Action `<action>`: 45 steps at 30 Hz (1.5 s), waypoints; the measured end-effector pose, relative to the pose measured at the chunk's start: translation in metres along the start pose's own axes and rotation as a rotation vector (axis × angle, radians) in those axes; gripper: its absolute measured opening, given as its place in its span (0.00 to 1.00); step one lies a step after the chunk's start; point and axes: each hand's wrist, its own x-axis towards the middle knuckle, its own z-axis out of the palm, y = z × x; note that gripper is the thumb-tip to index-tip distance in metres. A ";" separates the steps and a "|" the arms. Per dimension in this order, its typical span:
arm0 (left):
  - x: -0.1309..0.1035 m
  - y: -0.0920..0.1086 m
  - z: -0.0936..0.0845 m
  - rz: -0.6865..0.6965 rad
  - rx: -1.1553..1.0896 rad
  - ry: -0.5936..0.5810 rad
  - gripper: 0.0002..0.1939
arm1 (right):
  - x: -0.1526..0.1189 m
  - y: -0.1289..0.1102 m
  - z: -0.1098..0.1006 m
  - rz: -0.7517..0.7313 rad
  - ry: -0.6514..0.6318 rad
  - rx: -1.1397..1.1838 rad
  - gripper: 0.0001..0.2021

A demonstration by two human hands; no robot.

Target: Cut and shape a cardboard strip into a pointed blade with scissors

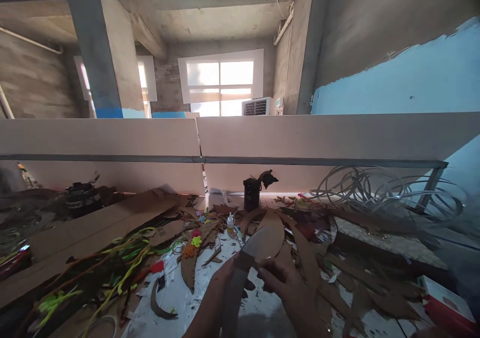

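Note:
My left hand point(225, 280) is closed around a long, flat brown strip point(233, 298) that looks like cardboard. The strip rises from the lower edge of the head view towards a paler, rounded piece point(258, 240); whether the two are joined I cannot tell. Close beside it, my right hand point(279, 280) has thumb and fingers pinched at the strip's right edge. What lies between those fingertips is too dark to make out. Beyond both hands, a small white-capped bottle point(230, 224) stands upright on the white, littered tabletop point(210, 278). A curved brown piece point(159, 303) lies to the left.
Small coloured flower shapes point(195, 240) and green and yellow cords point(129, 263) lie leftward. A black cylindrical container point(251, 195) stands at the back. Brown cut-outs point(305, 250), coiled clear tubing point(360, 190) and a red-and-white box point(448, 303) occupy the right. A white partition point(300, 135) runs behind.

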 end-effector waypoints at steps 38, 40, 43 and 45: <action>-0.015 -0.006 -0.004 0.523 0.651 -0.065 0.20 | -0.004 -0.006 0.006 -0.022 -0.041 0.071 0.20; -0.015 -0.005 -0.004 0.525 0.651 -0.066 0.20 | -0.005 -0.009 0.007 -0.018 -0.031 0.071 0.20; -0.014 -0.004 -0.004 0.540 0.649 -0.062 0.20 | -0.006 -0.012 0.008 -0.010 -0.024 0.064 0.21; -0.014 -0.005 -0.004 0.541 0.652 -0.062 0.20 | -0.006 -0.013 0.009 -0.007 -0.021 0.057 0.20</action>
